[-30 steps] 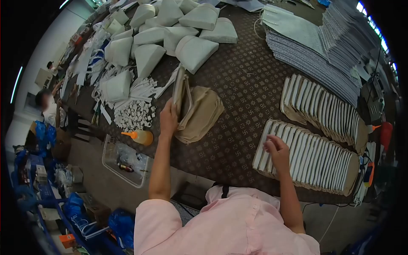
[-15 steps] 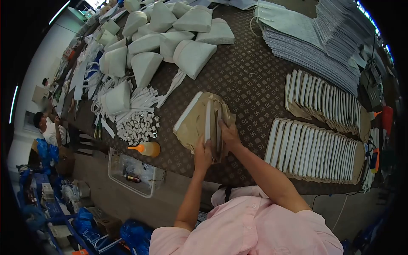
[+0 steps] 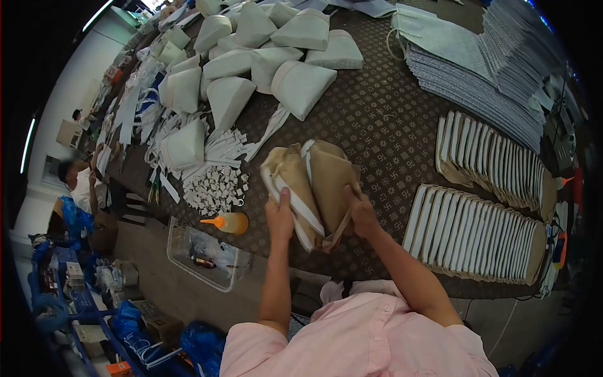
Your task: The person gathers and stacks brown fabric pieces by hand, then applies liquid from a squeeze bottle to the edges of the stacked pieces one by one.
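Observation:
Between my hands are brown, paper-like folded pieces with white strips (image 3: 333, 179), parted into two halves above the patterned table. My left hand (image 3: 280, 217) grips the left half by its near edge, with the thumb lying over a white strip. Around the outer edge of the right half, my right hand (image 3: 362, 212) is closed, its fingers partly hidden. Left of my hands lie a glue-like bottle with an orange nozzle (image 3: 233, 222) and a pile of small whitish pieces (image 3: 217, 190). Two rows of similar brown pieces, the near row (image 3: 474, 235) and the far row (image 3: 493, 160), stand at the right.
Off-white bag-like shapes (image 3: 304, 88) are heaped at the back. Stacked grey-white sheets (image 3: 468, 81) lie at the back right. Below the table's left edge is a clear plastic basket (image 3: 232, 276). Another person (image 3: 85, 188) is at the far left.
The brown pieces have been turned and spread apart into two halves. My right hand has moved to their outer right edge, and my left thumb now lies on a white strip.

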A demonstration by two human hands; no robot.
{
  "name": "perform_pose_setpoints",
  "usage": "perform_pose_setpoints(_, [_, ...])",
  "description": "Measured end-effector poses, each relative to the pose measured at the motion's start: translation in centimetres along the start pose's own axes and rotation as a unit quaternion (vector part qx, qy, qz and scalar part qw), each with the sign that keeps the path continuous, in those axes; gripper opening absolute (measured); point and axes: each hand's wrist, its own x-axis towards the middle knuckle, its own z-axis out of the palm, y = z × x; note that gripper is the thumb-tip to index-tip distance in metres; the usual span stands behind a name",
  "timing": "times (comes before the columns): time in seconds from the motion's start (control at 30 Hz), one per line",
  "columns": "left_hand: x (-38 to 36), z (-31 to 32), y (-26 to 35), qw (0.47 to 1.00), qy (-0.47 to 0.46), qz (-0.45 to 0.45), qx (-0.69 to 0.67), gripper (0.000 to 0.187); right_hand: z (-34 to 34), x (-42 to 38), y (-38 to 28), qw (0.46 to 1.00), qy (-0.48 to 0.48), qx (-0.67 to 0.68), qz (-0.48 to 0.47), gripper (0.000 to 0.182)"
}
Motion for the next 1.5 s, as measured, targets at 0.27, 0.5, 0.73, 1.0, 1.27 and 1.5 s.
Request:
perform_pose_setpoints(0.27, [-0.4,-10.5,8.9,0.965,0.14,0.083,-0.203,0.039,-7.6,1.2,4.9,0.963,0.246,-0.103,-0.022,0.05])
perform_pose_setpoints(0.5, [-2.1,-7.0,6.9,0.936,-0.076,-0.051,-0.34,0.046,-3.4,-3.8,-1.2,0.714,0.407,-0.479,-0.308,0.063])
perform_pose_setpoints(0.73, [-4.3,1.9,5.8,0.884,-0.284,-0.144,-0.341,0.041,-1.3,-5.1,-2.0,0.994,-0.012,-0.069,-0.086,0.081])
perform_pose_setpoints(1.0, [-5.8,3.8,3.5,0.92,-0.291,-0.17,-0.198,0.027,-1.8,-8.5,-1.3,0.96,-0.044,-0.24,-0.14,0.061])
perform_pose_setpoints(1.27, [-4.0,-0.2,5.5,0.973,-0.168,-0.019,-0.16,0.023,-8.6,-10.0,-7.4,0.854,0.414,-0.243,-0.201,0.038])
perform_pose_setpoints(1.5, [-6.3,4.5,4.7,0.971,-0.221,0.084,-0.033,0.023,-1.2,-9.7,-8.6,0.678,0.289,-0.565,-0.37,0.035])
